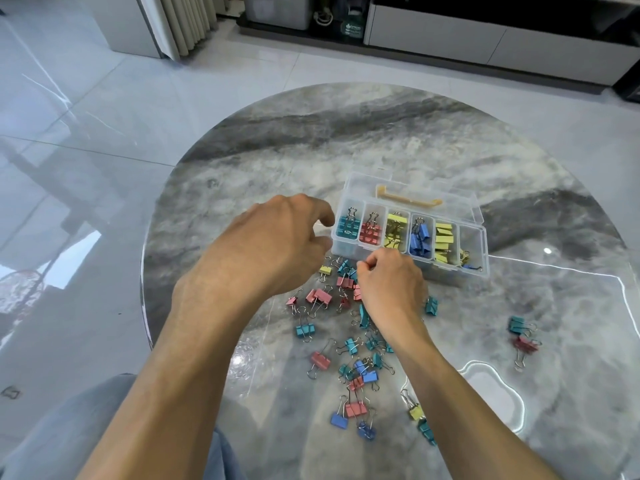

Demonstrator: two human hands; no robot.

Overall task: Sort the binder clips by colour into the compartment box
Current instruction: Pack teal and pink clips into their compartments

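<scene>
I see a round marble table (398, 140) on a glossy tiled floor (86, 133). Far right stands a white cabinet (485, 39); far left, a ribbed panel (187, 19).

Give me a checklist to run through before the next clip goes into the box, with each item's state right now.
1. Compartment box lid open: ok.
2. Teal compartment holds only teal clips: ok.
3. Rightmost compartment sorted: not ok, a yellow and a blue clip lie together in it.
4. Right hand has a clip: cannot tell, its fingers are curled over the pile.
5. Left hand free: ok, it hovers by the box's left end holding nothing visible.
6. Loose clips within reach: ok, except the teal and red pair far right.
</scene>
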